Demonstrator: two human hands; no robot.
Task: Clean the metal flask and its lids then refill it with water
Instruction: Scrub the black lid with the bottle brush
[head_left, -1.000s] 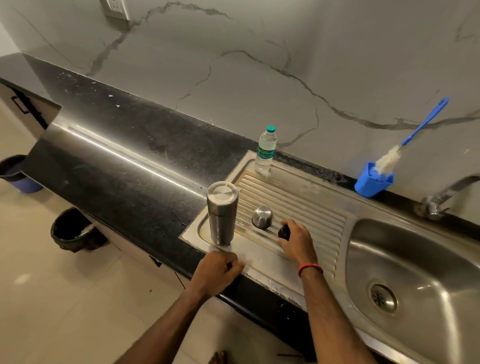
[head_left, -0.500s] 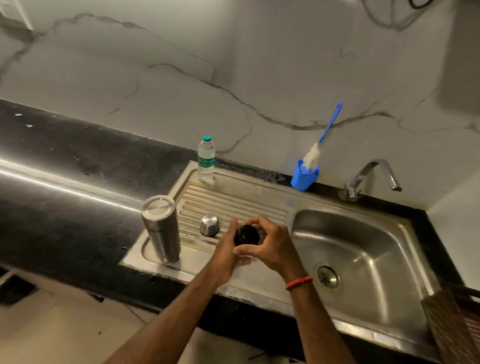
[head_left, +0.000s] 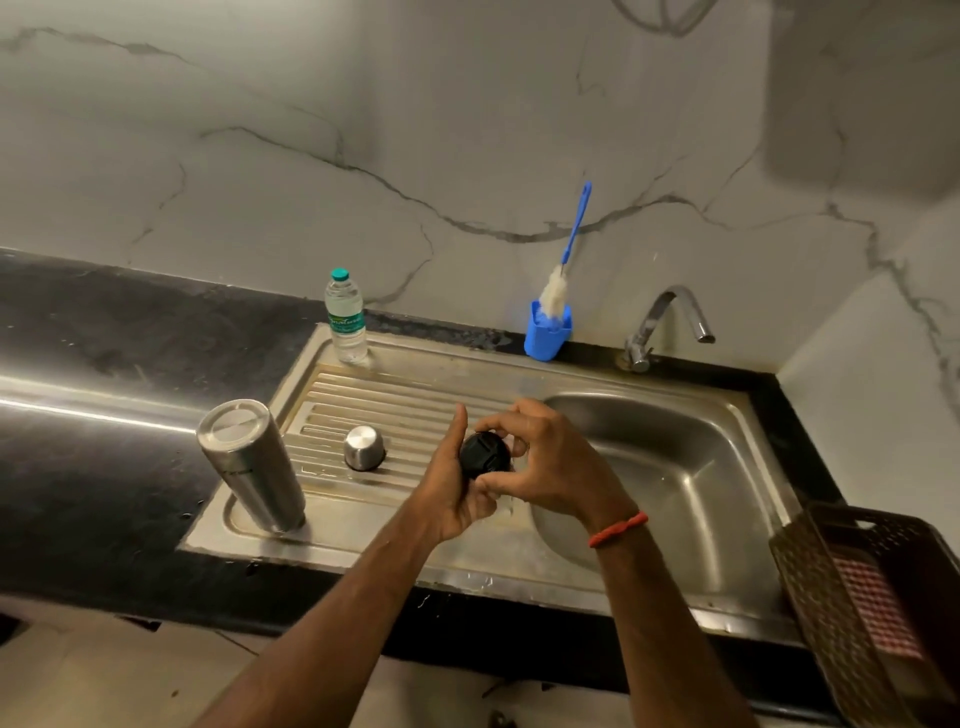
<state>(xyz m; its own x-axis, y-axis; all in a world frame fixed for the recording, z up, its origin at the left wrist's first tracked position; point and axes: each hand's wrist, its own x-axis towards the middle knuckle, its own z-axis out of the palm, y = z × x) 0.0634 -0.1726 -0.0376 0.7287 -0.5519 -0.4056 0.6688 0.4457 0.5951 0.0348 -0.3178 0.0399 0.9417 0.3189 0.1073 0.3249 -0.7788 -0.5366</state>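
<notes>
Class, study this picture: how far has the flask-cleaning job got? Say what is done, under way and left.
Done: the steel cap sits on the drainboard, off the metal flask. In hand: left hand and right hand hold the black inner lid. Left, probably: scrubbing and refilling; the bottle brush sits in its holder, the tap is not running, the water bottle is capped.
</notes>
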